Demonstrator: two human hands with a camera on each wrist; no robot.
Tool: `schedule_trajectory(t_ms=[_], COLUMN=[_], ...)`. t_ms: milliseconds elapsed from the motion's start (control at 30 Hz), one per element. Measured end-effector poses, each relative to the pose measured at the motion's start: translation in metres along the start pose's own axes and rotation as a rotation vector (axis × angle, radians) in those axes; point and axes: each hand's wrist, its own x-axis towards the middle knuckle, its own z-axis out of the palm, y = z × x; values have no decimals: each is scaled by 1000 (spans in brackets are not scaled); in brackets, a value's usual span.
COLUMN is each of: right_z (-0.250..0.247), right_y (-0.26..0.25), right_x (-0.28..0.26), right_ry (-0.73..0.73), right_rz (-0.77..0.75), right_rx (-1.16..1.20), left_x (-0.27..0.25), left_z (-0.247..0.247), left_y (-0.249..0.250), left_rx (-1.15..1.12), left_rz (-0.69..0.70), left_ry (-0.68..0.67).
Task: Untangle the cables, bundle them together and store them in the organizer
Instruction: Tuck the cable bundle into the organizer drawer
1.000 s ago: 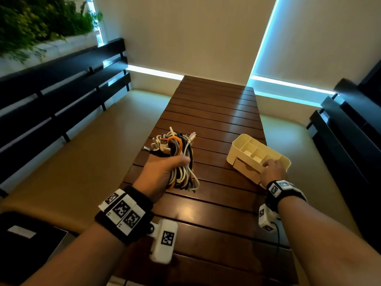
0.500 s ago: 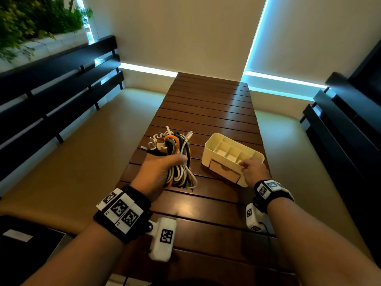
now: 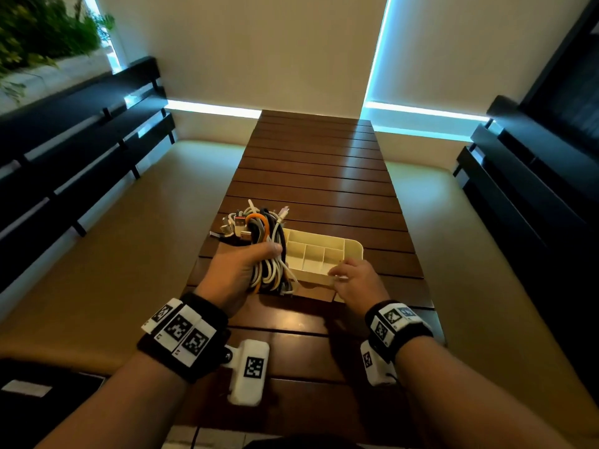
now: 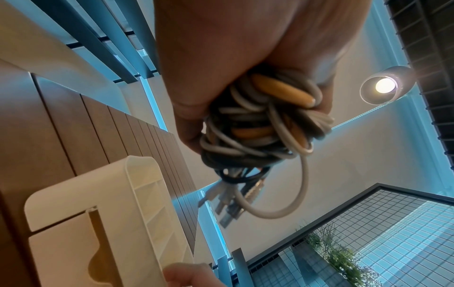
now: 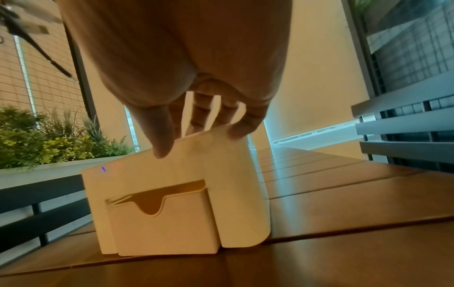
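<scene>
left hand (image 3: 238, 270) fisted, right hand (image 3: 355, 280) fingers (image 5: 199, 114) pinching.

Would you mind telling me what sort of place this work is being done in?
Probably a seating booth or lounge by a window: a long slatted wooden table runs between cushioned benches with dark slatted backs, and planter greenery sits behind the left bench.

Slatted wooden table (image 3: 317, 176), planter greenery (image 3: 42, 34)
</scene>
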Motion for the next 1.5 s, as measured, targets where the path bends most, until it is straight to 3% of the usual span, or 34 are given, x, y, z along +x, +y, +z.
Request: schedule_trajectory(t_ms=[100, 167, 400, 700, 867, 967, 1133, 1500], right_z=[-1, 0, 13, 16, 18, 25, 37, 41], right_y=[-12, -20, -25, -24, -32, -31, -20, -35], right_x=[-5, -8, -15, -35, -49, -62, -75, -63], right_ry=[-4, 28, 20, 38, 224, 95, -122, -86], right_rz=[9, -14, 3, -101, -166, -154, 79, 83], right_rx=[-345, -380, -276, -182, -75, 30, -123, -185], left_x=[-4, -7, -15, -24, -27, -30, -39, -54], left_z=[-3, -5, -17, -28, -33, -35, -39, -47], left_y=[1, 2, 2, 0, 1, 1, 2, 6], left_rx=[11, 14, 1, 11, -6, 4, 33, 94], left_rz=[6, 7, 6, 15, 15, 29, 55, 75], left_ry=[-9, -10, -2, 0, -1, 2, 20, 116])
